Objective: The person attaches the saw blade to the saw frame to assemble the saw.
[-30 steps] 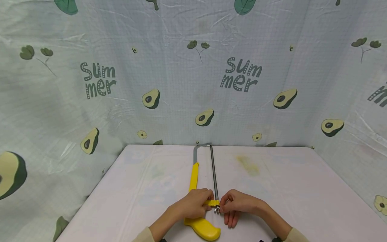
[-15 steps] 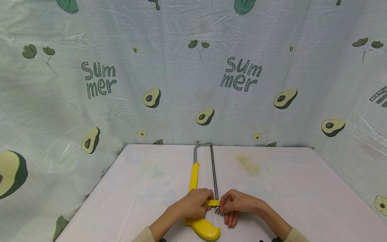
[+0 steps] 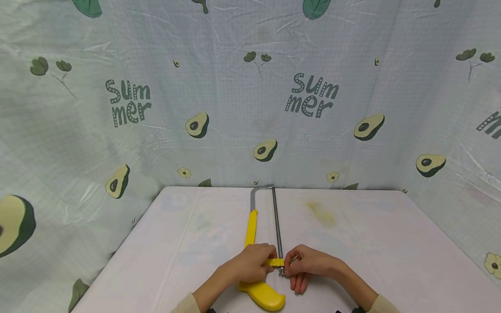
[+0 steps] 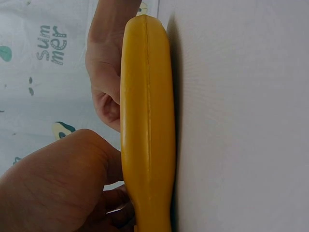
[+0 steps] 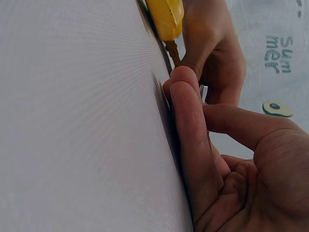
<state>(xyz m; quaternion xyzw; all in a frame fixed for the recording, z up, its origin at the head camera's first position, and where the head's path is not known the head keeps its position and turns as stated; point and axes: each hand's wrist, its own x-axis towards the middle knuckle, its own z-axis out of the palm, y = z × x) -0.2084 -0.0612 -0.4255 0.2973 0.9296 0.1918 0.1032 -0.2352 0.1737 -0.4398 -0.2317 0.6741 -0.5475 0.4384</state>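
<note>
A hacksaw (image 3: 251, 228) with a yellow handle and a grey bow lies on the table, its far end pointing away from me. Its dark blade (image 3: 277, 221) runs along the right side. My left hand (image 3: 254, 263) grips the yellow frame beside the near blade mount. At that mount's end, my right hand (image 3: 309, 263) pinches a small metal wing nut (image 3: 281, 271) with thumb and forefinger; the other fingers rest low by the table. In the left wrist view the handle (image 4: 147, 106) covers part of the right hand. Fingers mostly hide the wing nut in the right wrist view.
A pale cloth covers the table (image 3: 352, 234), with a yellowish stain (image 3: 321, 214) right of the blade. Behind and at both sides hangs a curtain (image 3: 227, 95) printed with avocados and lettering.
The wing nut shows a different angle at my right fingertips, having turned slightly. Both hands and the hacksaw keep their places.
</note>
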